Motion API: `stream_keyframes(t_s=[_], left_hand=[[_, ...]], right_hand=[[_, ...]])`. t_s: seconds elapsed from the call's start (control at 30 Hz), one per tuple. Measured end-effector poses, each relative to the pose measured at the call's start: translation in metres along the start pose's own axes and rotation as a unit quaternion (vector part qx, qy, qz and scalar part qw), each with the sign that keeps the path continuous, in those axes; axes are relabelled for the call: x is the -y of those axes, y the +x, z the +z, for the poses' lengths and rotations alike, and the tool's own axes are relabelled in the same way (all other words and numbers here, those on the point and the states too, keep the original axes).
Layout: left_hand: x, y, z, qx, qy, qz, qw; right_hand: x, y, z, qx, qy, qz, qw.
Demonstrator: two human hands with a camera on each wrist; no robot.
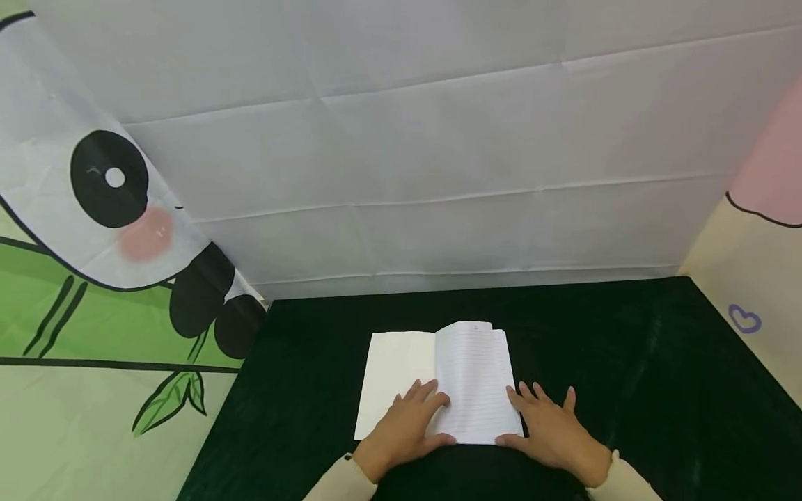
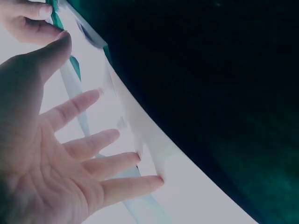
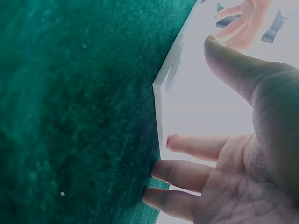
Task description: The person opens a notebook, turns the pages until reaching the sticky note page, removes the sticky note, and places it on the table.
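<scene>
An open notebook (image 1: 477, 379) lies on a dark green cloth, its right-hand page ruled and its left-hand page (image 1: 399, 362) blank. My left hand (image 1: 407, 426) rests, fingers spread, across the lower part of the blank page, with the thumb and index finger reaching over the ruled page. In the left wrist view that hand (image 2: 70, 163) shows straight, parted fingers with the fingertips on the paper. At the lower right edge of the notebook lies my right hand (image 1: 554, 433), also spread. The right wrist view shows this hand (image 3: 233, 172) with fingertips at the notebook's edge and on the green cloth beside it.
The green cloth (image 1: 626, 362) covers the table. A white fabric wall (image 1: 438, 153) rises behind its far edge. Printed panels flank it: a cartoon figure with a big black eye (image 1: 109, 179) on the left, a small purple heart (image 1: 744, 319) on the right.
</scene>
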State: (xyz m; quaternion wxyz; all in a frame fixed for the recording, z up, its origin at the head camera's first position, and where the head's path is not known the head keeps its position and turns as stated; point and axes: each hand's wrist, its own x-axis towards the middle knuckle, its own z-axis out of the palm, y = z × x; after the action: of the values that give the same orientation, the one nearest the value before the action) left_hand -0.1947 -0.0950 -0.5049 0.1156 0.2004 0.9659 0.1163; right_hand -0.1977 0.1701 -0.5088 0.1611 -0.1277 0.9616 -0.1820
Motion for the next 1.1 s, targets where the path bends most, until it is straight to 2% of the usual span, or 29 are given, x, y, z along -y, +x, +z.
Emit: stream_keyframes(t_s=[0.2,0.37,1.1], left_hand=[[-0.011,0.008,0.006,-0.01,0.017,-0.009,0.9998],[-0.014,0.01,0.007,-0.003,0.022,-0.016,0.9996],[-0.009,0.006,0.011,0.017,0.006,-0.002,0.9998]], right_hand=[[-0.001,0.002,-0.002,0.021,0.01,0.006,1.0],[0.001,0.002,-0.004,0.016,0.01,0.003,1.0],[0.001,-0.002,0.0,0.026,0.031,0.012,0.999]])
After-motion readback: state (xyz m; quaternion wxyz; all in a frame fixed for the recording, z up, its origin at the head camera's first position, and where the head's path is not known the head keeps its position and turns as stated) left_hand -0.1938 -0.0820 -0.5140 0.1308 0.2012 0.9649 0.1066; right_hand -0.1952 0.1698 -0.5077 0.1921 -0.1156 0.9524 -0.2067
